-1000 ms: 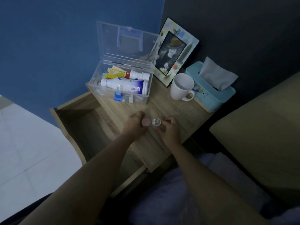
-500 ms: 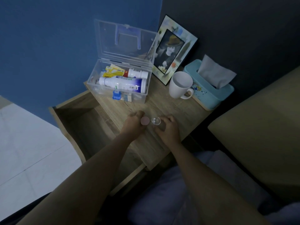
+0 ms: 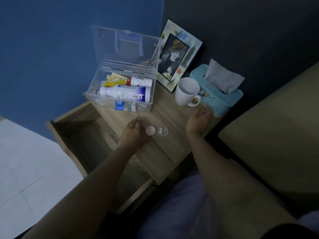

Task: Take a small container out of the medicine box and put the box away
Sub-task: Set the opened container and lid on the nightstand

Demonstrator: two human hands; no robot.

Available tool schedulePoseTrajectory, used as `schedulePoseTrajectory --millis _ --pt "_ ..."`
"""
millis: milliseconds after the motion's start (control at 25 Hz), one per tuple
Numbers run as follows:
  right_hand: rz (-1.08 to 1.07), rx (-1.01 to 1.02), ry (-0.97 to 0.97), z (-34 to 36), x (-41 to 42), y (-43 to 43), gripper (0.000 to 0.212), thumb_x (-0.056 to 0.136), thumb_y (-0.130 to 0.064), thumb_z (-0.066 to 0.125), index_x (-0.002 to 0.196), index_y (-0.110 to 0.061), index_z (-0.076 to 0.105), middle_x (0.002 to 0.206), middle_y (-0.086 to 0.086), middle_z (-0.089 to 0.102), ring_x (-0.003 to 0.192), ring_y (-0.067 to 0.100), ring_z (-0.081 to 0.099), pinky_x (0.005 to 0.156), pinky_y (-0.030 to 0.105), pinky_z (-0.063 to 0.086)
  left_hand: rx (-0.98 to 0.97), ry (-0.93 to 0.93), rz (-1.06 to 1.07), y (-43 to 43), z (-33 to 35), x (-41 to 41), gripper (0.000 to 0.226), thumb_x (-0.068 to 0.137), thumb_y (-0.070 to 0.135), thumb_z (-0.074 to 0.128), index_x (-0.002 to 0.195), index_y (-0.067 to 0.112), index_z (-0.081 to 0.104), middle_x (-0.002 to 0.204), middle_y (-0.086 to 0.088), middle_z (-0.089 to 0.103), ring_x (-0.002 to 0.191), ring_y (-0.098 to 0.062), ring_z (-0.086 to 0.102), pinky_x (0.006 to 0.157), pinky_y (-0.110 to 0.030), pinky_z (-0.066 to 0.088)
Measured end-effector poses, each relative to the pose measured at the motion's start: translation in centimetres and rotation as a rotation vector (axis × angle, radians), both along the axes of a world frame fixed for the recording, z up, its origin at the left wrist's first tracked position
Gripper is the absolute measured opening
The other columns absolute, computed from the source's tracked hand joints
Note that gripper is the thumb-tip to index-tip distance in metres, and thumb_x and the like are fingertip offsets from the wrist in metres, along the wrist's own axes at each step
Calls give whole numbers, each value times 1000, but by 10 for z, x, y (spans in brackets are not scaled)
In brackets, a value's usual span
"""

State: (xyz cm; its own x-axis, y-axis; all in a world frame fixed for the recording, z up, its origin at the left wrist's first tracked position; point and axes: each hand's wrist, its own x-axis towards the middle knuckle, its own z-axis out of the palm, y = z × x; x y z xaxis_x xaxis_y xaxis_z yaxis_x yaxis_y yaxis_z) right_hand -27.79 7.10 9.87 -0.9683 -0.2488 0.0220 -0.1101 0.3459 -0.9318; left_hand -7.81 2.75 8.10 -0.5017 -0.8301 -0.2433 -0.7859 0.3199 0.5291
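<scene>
The clear plastic medicine box (image 3: pixel 103 102) stands open at the back left of the wooden nightstand (image 3: pixel 169 152), its lid (image 3: pixel 107 49) upright. Bottles and packets lie inside it. A small clear round container (image 3: pixel 163 131) sits uncovered on the nightstand top, with something white in it. My left hand (image 3: pixel 133 132) rests just left of it and pinches its pink lid (image 3: pixel 150 130) at the fingertips. My right hand (image 3: pixel 198 121) is further right, apart from the container, with its fingers curled near the mug handle; nothing shows in it.
A white mug (image 3: pixel 186 91), a blue tissue box (image 3: pixel 218 100) and a picture frame (image 3: pixel 178 54) crowd the back right. The nightstand's drawer (image 3: pixel 81 135) hangs open on the left. A beige cushion (image 3: pixel 276 135) borders the right side.
My right hand has let go of the small container and moved right toward the mug. The container now sits alone on the top. My left hand still holds the pink lid.
</scene>
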Motion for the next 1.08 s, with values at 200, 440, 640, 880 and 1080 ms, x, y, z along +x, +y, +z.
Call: schedulePoseTrajectory --millis 200,440,640,880,1080 --pt "-45 -9 -9 6 -32 -33 38 98 -22 41 102 9 63 112 27 63 108 34 56 91 37 42 -60 -238 -247 5 -9 4 68 99 34 37 149 -3 10 159 -24 6 148 -37 3 120 -36 7" --pt "-78 -33 -108 -6 -41 -54 44 98 -36 37 97 -3 66 103 19 69 98 31 61 80 32 45 -108 -262 -233 12 -23 11 64 101 40 18 151 6 -5 161 -12 -9 149 -24 -11 120 -33 1" --pt "-97 -112 -133 -17 -43 -59 41 96 -36 42 80 -8 68 83 15 69 78 20 58 66 24 37 -136 -206 -207 16 -28 15 64 100 43 16 151 11 -5 162 -6 -11 148 -17 -13 118 -30 -1" --pt "-115 -300 -247 -21 -40 -68 40 93 -26 49 55 -18 55 60 -5 58 68 15 54 59 26 39 -183 -227 -202 16 -27 15 62 100 41 14 151 11 -4 162 -4 -10 148 -16 -14 115 -29 -6" --pt "-161 -489 -344 -6 -38 -70 37 89 -13 53 52 -19 55 61 -4 59 62 11 54 60 25 41 -223 -240 -210 17 -27 15 62 99 41 14 152 11 -2 162 -6 -7 149 -19 -12 117 -31 -8"
